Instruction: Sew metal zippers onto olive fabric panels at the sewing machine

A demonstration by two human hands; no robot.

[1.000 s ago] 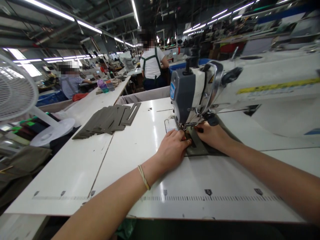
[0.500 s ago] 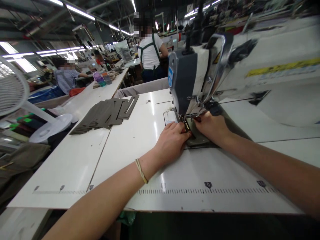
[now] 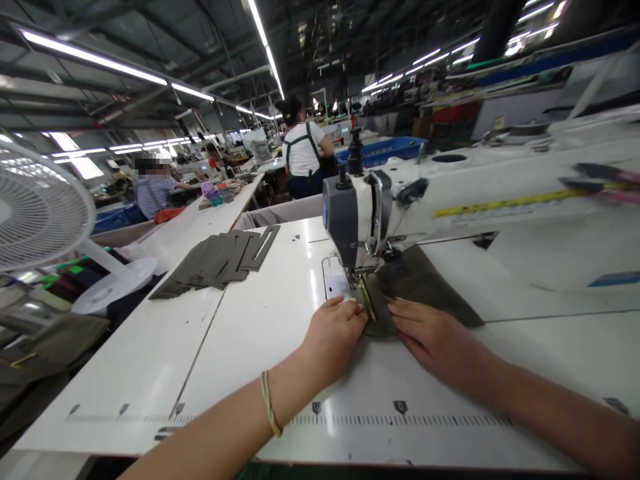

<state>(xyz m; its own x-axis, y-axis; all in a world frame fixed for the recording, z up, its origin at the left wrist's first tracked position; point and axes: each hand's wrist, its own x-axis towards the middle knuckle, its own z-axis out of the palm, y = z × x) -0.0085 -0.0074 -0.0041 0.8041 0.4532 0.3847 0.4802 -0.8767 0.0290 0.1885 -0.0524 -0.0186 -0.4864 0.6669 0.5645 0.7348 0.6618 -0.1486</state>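
A dark olive fabric piece (image 3: 430,283) lies under the head of a sewing machine (image 3: 345,217), with a gold-toothed zipper (image 3: 367,298) running along its left part near the needle. My left hand (image 3: 335,337) has its fingers curled at the zipper's left edge, pressing or gripping the piece there. On the other side my right hand (image 3: 435,340) rests with fingers stretched out and close to flat, their tips on the fabric's edge. A braided band circles my left wrist.
Flat grey-brown pieces with slots (image 3: 215,261) lie fanned out at the table's left. A white fan (image 3: 43,207) stands farther left. A printed ruler (image 3: 360,420) follows the front edge. Two people (image 3: 305,150) work beyond, near a blue crate (image 3: 383,150).
The camera view has tilted up. My right hand has moved back from beside the needle toward the table's front, and its fingers have straightened. More of the zipper and fabric shows.
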